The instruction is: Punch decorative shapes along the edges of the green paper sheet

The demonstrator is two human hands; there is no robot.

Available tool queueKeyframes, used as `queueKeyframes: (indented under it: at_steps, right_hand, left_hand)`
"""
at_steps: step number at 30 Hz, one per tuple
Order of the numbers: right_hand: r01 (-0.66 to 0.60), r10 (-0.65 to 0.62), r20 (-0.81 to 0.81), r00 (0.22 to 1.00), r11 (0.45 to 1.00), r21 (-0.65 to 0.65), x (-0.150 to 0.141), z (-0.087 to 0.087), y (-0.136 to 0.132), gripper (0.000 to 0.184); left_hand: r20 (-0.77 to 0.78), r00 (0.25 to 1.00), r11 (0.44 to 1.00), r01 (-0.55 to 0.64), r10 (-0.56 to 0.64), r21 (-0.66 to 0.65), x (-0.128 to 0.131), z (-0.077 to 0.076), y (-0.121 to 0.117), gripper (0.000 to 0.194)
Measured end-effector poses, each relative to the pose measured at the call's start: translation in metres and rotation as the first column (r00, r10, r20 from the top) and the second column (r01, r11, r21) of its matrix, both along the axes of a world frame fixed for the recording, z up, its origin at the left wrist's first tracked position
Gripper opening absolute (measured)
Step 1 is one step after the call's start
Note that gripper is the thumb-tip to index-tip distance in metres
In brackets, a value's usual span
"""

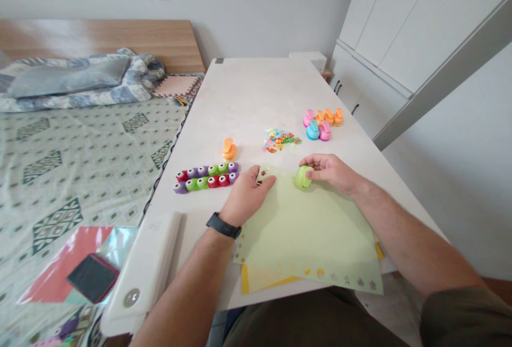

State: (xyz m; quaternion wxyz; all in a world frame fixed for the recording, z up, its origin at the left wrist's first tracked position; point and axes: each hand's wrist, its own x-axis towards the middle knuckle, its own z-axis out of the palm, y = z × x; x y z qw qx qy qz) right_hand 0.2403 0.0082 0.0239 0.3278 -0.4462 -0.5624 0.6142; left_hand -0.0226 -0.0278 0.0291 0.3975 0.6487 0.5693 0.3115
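A pale green sheet of paper [308, 230] lies in front of me with small shapes punched out along its edges. My left hand [250, 190] holds the sheet's far left corner, thumb on top, beside some punched holes. In my right hand [330, 172] is a lime green craft punch [303, 177], gripped between thumb and fingers at the sheet's far edge. Whether the paper sits inside the punch's slot I cannot tell. Beyond the sheet lies a pile of small colourful paper cutouts [280, 139]. An orange craft punch [229, 149] stands to the left of them.
Two rows of small punches [206, 177] stand left of my left hand. Several larger punches [322, 123] cluster at the right of the white table [256, 88]. A long white device [146, 272] lies along the left edge, next to the bed [100, 176]. Yellow paper [245, 280] shows underneath.
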Motion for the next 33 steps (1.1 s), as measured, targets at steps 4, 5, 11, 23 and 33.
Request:
queueKeyframes:
  at_steps: [4,5,11,23,33]
  right_hand:
    - [0.017,-0.018,-0.007,1.0,1.0,-0.02,-0.0007,0.0003,0.0001,0.046]
    - [0.02,-0.02,-0.006,1.0,0.999,-0.025,-0.001,0.0006,-0.0001,0.046]
    - [0.045,-0.045,-0.008,0.999,0.998,-0.043,-0.002,0.0006,0.0003,0.045]
    - [0.052,-0.053,-0.005,0.999,0.996,-0.067,-0.0027,-0.0046,0.0029,0.043]
    - [0.058,-0.058,0.001,0.998,0.996,-0.064,-0.0033,-0.0059,0.0049,0.042]
  left_hand:
    - [-0.03,1.0,1.0,0.005,-0.004,0.012,-0.0006,-0.0025,0.0001,0.029]
    - [-0.044,0.999,1.0,0.005,-0.004,0.018,-0.0007,-0.003,0.0001,0.029]
    - [-0.058,0.998,0.999,0.01,-0.008,0.033,-0.0015,-0.0048,0.0005,0.03]
    - [-0.031,0.999,1.0,0.02,-0.019,0.02,-0.0008,-0.0067,-0.0004,0.029]
    - [-0.08,0.997,0.999,0.017,-0.013,0.039,-0.0004,-0.0039,-0.0006,0.029]
